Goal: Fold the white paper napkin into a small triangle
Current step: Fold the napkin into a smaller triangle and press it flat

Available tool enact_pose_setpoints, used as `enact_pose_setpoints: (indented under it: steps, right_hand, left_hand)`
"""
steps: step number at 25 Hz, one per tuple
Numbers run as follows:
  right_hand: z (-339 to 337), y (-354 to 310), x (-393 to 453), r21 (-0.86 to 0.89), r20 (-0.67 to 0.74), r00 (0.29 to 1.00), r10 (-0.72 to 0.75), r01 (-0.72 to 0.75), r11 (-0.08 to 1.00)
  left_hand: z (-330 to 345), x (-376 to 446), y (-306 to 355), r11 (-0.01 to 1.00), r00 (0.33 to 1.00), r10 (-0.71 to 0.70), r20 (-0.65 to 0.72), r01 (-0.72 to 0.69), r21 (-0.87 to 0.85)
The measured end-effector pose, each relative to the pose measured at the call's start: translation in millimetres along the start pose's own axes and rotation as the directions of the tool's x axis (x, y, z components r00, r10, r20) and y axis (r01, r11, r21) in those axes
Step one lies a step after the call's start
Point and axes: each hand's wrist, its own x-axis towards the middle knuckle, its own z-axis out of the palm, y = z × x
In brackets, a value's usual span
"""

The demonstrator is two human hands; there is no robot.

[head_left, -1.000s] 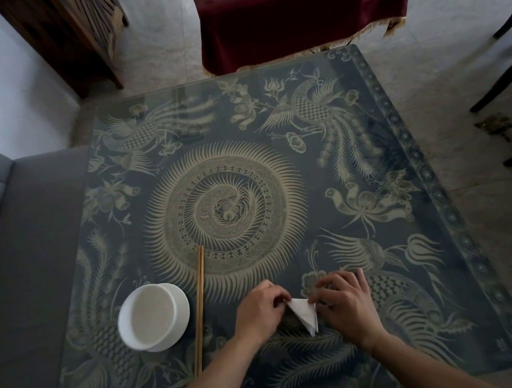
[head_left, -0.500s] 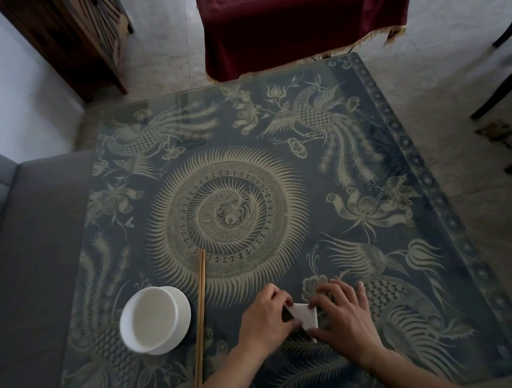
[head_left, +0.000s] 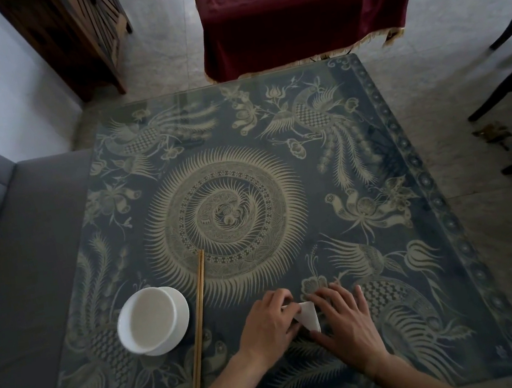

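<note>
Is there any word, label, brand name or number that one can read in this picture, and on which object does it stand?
None can be read.
Patterned table cover: only birds, flowers and a round ornament; a small pale mark near its right front corner is too small to read.
White bowl, chopsticks, napkin: no print visible.
Dark red cloth: a pale patch at the top edge, too blurred to read.

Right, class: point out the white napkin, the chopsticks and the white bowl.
white napkin (head_left: 309,317), head view, on the folded white face between the hands.
chopsticks (head_left: 199,317), head view, on the middle of the shafts.
white bowl (head_left: 151,320), head view, on its inside.
</note>
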Motion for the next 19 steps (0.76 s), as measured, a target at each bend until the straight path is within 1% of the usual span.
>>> enact_pose_setpoints:
  steps: [3, 5, 7, 9, 13, 16, 19]
  right_hand:
    - [2, 1, -3, -0.008, -0.037, 0.999, -0.011, 0.010, 1.000]
    - [3, 2, -5, -0.047, -0.062, 0.997, -0.055, 0.052, 0.998]
    - [5, 2, -7, -0.097, -0.056, 0.991, -0.122, 0.116, 0.988]
    - [6, 5, -7, -0.131, -0.053, 0.980, -0.190, 0.181, 0.975]
    - [3, 10, -8, -0.195, 0.035, 0.971, -0.236, 0.238, 0.952]
    - [6, 9, -13, -0.230, 0.123, 0.971, -0.205, 0.229, 0.946]
    - [11, 10, -17, -0.250, 0.166, 0.968, -0.188, 0.226, 0.941]
  left_hand:
    - [2, -5, 2, 0.991, 0.994, 0.107, -0.024, -0.105, 0.078]
    - [5, -12, 0, 0.980, 0.986, 0.165, -0.024, -0.161, 0.119]
    - [7, -18, -2, 0.973, 0.983, 0.186, -0.005, -0.184, 0.138]
    - [9, -21, -4, 0.970, 0.981, 0.192, 0.005, -0.190, 0.151]
    - [13, -21, -4, 0.968, 0.978, 0.198, 0.059, -0.205, 0.148]
    - [12, -24, -3, 0.972, 0.979, 0.171, 0.113, -0.187, 0.145]
    - [10, -25, -1, 0.975, 0.978, 0.132, 0.161, -0.157, 0.158]
